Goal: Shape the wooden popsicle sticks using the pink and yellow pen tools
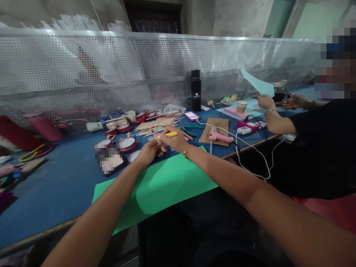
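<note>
My left hand (pixel 149 152) is closed on a flat wooden craft stick (pixel 154 135), held upright at a slant above the table. In my right hand (pixel 178 142) is a slim yellow pen (pixel 169 134), gripped as for writing, its tip close to the stick. Both hands are close together, and the fingertips partly hide the stick's lower end. Beneath my forearms a green sheet (pixel 164 185) lies over the table's front edge. Just beyond my hands is a pile of craft sticks (pixel 158 124). Round red-rimmed pieces (pixel 127 144) lie to the left.
A pink glue gun (pixel 219 135) rests on cardboard (pixel 207 129) to the right, with white cables (pixel 254 148) trailing off the edge. Behind stand a black bottle (pixel 196 91) and a perforated metal screen (pixel 155 66). At right, another person's hand holds a light-blue sheet (pixel 258 84).
</note>
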Available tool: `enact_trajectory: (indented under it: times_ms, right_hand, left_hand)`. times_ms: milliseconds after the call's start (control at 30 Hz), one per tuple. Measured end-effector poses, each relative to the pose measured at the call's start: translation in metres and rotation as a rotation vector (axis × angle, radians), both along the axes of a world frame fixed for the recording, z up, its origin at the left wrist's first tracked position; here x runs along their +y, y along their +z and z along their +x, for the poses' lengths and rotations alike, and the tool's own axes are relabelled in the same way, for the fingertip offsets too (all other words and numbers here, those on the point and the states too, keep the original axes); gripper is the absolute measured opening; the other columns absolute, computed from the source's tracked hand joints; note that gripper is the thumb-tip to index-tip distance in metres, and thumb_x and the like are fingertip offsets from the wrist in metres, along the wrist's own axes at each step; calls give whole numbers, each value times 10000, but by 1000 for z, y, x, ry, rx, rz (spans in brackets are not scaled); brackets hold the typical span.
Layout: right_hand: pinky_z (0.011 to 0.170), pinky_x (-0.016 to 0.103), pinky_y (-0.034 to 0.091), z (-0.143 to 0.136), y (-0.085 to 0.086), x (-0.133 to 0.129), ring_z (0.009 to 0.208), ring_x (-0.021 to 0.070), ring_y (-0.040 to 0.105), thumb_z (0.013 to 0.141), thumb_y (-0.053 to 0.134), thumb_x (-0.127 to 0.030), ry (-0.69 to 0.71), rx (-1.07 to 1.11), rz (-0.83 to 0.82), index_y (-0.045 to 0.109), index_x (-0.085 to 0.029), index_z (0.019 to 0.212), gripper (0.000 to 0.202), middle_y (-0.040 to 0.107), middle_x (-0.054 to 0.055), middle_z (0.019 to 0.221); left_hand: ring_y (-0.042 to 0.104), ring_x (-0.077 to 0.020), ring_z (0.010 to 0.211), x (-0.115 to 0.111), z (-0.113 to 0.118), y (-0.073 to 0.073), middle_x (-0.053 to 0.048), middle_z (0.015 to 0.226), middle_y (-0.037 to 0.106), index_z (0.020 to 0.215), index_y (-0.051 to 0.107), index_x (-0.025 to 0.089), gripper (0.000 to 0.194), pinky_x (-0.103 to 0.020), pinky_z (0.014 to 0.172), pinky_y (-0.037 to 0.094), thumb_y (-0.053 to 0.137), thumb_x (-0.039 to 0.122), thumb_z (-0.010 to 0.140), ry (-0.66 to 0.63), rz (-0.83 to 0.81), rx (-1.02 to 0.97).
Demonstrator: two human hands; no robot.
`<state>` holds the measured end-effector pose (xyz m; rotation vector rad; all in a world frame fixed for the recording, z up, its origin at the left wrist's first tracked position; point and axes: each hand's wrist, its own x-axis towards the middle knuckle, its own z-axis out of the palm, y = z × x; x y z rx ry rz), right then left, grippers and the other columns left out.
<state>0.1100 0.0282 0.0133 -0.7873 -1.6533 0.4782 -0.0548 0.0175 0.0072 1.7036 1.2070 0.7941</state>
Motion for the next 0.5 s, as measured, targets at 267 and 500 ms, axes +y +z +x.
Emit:
enact_trajectory:
  times_ms: [267,500]
  right_hand:
    - [646,251,418,1,0,0,651,141,509,793,541,-277,-26,11,-12,464,-228,668,155,528,-49,618]
    - [647,251,417,1,1,0,655,140,507,784,548,-280,-36,6,-23,459,-228,654,166,532,-45,635]
  left_hand:
    - [662,-184,886,-1,0,1,-73,1088,663,1148,612,148,300,-376,764,570,578,359,937,0,-2,6]
    - [661,-189,900,0,-1,0,-75,1098,662,1152,612,150,306,-385,778,568,575,365,938,-3,3,4]
